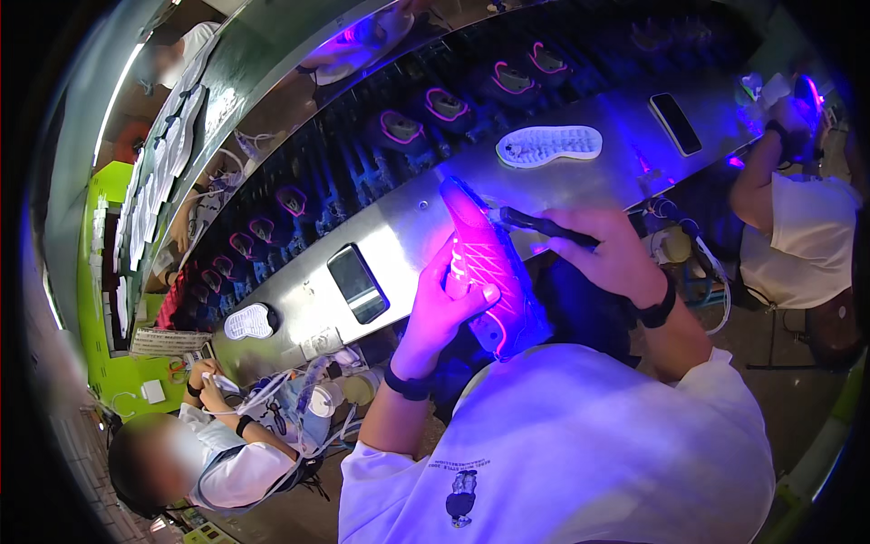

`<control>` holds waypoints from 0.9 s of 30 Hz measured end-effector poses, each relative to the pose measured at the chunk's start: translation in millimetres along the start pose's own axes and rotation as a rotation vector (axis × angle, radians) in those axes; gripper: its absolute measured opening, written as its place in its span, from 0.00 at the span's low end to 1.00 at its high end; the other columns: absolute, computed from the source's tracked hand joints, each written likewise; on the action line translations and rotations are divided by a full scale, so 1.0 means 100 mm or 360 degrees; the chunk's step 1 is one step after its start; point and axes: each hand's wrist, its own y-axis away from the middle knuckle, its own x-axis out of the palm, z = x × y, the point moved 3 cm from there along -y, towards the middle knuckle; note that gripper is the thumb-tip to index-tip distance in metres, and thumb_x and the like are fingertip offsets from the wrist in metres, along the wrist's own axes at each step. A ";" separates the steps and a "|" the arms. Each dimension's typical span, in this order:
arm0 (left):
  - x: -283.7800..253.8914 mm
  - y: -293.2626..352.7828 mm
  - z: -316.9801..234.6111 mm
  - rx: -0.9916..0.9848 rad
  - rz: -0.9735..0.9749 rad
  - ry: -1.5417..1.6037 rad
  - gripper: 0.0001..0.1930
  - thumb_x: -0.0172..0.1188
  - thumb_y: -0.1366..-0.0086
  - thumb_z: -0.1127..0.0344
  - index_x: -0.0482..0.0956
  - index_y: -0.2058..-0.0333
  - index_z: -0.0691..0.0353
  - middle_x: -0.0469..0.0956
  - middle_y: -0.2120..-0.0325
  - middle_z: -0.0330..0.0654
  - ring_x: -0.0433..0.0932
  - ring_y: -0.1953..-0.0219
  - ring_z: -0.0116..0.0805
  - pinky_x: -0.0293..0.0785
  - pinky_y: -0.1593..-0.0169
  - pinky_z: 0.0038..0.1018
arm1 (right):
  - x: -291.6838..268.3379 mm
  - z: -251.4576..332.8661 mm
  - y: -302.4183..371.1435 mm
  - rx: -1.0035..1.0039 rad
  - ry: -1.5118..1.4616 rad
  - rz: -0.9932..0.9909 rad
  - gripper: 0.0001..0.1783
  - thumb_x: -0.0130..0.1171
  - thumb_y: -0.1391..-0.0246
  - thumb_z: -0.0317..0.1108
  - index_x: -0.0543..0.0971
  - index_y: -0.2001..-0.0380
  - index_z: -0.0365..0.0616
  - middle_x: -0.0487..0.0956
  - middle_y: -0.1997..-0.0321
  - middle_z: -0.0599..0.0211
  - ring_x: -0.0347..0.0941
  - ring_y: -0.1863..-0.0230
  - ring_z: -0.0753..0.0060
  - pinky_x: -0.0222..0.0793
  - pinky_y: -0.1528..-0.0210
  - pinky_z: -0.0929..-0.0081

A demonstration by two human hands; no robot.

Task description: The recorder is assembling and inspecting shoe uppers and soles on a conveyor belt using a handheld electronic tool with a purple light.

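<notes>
My left hand (437, 308) is closed around a laced shoe upper (490, 276), its thumb lying across the side. The upper glows pink and violet under the purple light, and its toe or heel end cannot be told for certain. In my right hand (616, 258) is a brush with a dark handle (551, 227). The brush's tip meets the upper's far edge, or comes very near it. Both hands are held over the near edge of the metal bench (408, 228).
On the bench lie a white shoe sole (550, 146), another sole (249, 321), a dark phone (358, 283) and a second phone (675, 124). Behind runs a dark conveyor (344, 172) carrying several shoe uppers. Co-workers sit at left (236, 462) and right (797, 236), with hoses (272, 390) nearby.
</notes>
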 end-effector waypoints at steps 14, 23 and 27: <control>-1.66 -1.04 0.02 0.0105 -0.0823 -0.0929 0.37 0.72 0.40 0.56 0.70 0.39 0.71 0.80 0.49 0.52 0.82 0.49 0.38 0.78 0.47 0.32 | 0.17 -0.90 0.49 0.0749 -0.0171 0.0087 0.24 0.62 0.40 0.25 0.74 0.40 0.33 0.83 0.49 0.58 0.77 0.45 0.67 0.68 0.37 0.69; -3.79 -2.02 -0.80 -0.0406 -0.1160 -0.2441 0.26 0.63 0.42 0.45 0.84 0.51 0.56 0.85 0.54 0.47 0.85 0.53 0.49 0.80 0.47 0.41 | 0.06 -1.14 0.45 0.0894 -0.0327 -0.0271 0.25 0.58 0.37 0.23 0.71 0.37 0.36 0.79 0.65 0.70 0.65 0.76 0.87 0.62 0.75 0.84; -3.41 -2.42 -0.71 -0.0552 -0.1207 -0.2391 0.25 0.60 0.38 0.47 0.83 0.48 0.55 0.82 0.48 0.51 0.80 0.44 0.49 0.74 0.42 0.43 | -0.03 -1.15 0.47 0.0985 -0.0212 -0.0329 0.25 0.57 0.37 0.23 0.71 0.36 0.38 0.80 0.65 0.70 0.67 0.75 0.85 0.65 0.74 0.82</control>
